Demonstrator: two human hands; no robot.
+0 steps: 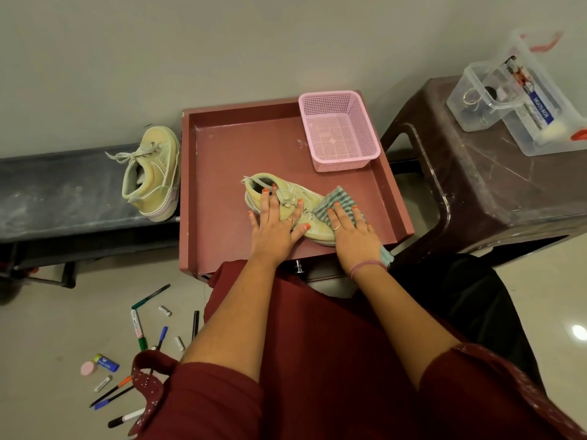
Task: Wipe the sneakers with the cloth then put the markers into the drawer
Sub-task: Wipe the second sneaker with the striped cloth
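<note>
A pale yellow sneaker (301, 198) lies on its side on the red-brown tray top (238, 147) of a small cabinet. My left hand (274, 223) rests flat on its laces and side, fingers spread. My right hand (351, 231) presses a green-striped cloth (336, 200) against the sneaker's toe, fingers straight. A second sneaker (152, 173) stands on a dark bench to the left. Several markers (138, 328) and pens lie scattered on the floor at lower left. The drawer's metal knob (298, 266) shows below the tray's front edge.
A pink mesh basket (338, 131) sits in the tray's back right corner. A brown plastic stool (482, 173) on the right carries clear plastic boxes (524, 100). Small batteries, a pink round item and a blue tube lie among the pens.
</note>
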